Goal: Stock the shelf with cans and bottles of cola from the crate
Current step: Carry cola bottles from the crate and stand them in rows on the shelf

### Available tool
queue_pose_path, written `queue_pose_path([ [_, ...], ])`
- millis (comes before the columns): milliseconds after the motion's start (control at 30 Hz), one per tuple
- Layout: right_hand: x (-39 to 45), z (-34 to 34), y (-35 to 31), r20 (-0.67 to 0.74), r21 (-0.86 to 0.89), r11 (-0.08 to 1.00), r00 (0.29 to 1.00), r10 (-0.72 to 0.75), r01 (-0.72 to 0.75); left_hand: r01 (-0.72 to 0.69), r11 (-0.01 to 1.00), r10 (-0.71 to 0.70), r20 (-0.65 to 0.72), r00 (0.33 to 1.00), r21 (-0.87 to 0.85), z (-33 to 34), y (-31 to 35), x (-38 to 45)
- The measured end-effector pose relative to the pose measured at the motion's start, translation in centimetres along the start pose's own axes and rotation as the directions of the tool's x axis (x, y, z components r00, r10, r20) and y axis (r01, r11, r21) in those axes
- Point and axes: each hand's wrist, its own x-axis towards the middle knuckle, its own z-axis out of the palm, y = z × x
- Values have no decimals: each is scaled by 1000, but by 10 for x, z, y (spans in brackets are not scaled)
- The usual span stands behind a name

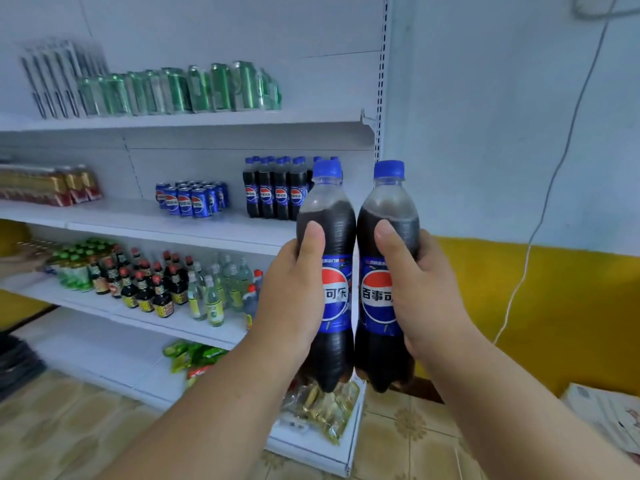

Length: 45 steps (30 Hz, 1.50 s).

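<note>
My left hand (294, 289) grips one cola bottle (329, 209) with a blue cap and blue label, held upright. My right hand (419, 289) grips a second cola bottle (388, 206) of the same kind, side by side with the first and touching it. Both are raised in front of the right end of the white shelf (173, 226). On that shelf board stand several cola bottles (273, 192) and, left of them, several blue cola cans (190, 199). The crate is out of view.
Green cans (180, 90) line the top shelf. Sauce and vinegar bottles (156, 285) fill the lower shelf, and snack bags (322, 407) lie on the bottom board. Red-gold packs (48, 185) sit at the left. A white cable (540, 216) hangs down the right wall.
</note>
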Motion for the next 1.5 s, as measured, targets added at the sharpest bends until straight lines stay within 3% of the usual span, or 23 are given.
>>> queue_pose_path([
  [400, 148, 36, 53, 148, 41, 999, 989, -25, 19, -51, 995, 66, -188, 980, 82, 4, -27, 142],
  [867, 294, 53, 131, 166, -53, 998, 986, -26, 35, -9, 992, 48, -308, 950, 127, 19, -87, 294],
  [1100, 336, 88, 163, 60, -84, 992, 994, -86, 91, -101, 989, 126, -240, 963, 110, -4, -114, 365],
  [1500, 391, 146, 221, -226, -203, 971, 959, -172, 127, -200, 978, 197, 55, 979, 50, -43, -161, 477],
])
